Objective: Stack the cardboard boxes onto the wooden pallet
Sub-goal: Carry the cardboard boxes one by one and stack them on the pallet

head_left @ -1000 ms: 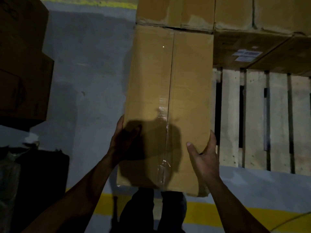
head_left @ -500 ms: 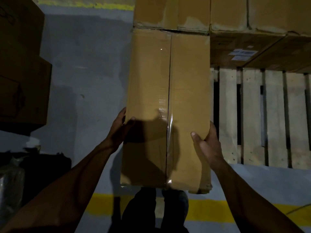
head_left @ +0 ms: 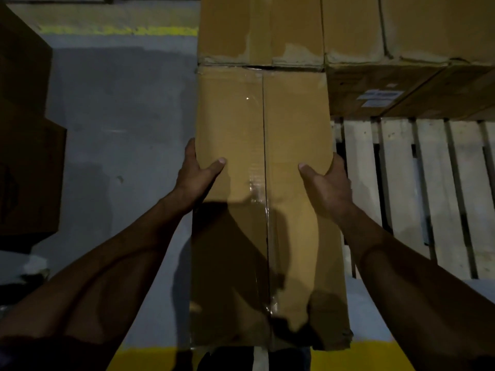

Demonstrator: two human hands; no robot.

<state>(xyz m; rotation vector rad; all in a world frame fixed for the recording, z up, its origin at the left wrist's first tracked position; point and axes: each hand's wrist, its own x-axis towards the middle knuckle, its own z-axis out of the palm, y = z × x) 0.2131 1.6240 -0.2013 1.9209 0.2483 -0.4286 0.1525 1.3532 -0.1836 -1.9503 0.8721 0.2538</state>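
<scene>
2 bare hands are gripping 1 long tan cardboard box [head_left: 263, 183] by its long sides, with a taped seam running down the middle of its top face. The left hand [head_left: 194, 175] is clamping the box's left edge, its thumb lying on the top face and its fingers wrapping down the side. The right hand [head_left: 328, 183] is doing the same on the right edge, thumb on top and fingers curling over the side. The box is pointing away from the person, its far end meeting the stacked cardboard boxes [head_left: 294, 28] sitting at the back, and its near end is reaching out over the grey concrete floor [head_left: 120, 116]. Whether its underside is resting on anything cannot be told. Just beside the box on the right, the pale slatted wooden pallet [head_left: 434, 196] is lying bare in front of a lower box bearing a white printed label [head_left: 380, 97]. Dark brown cartons [head_left: 24, 156] are standing well apart on the left, and a yellow painted line [head_left: 348, 360] is crossing the floor near the person.
</scene>
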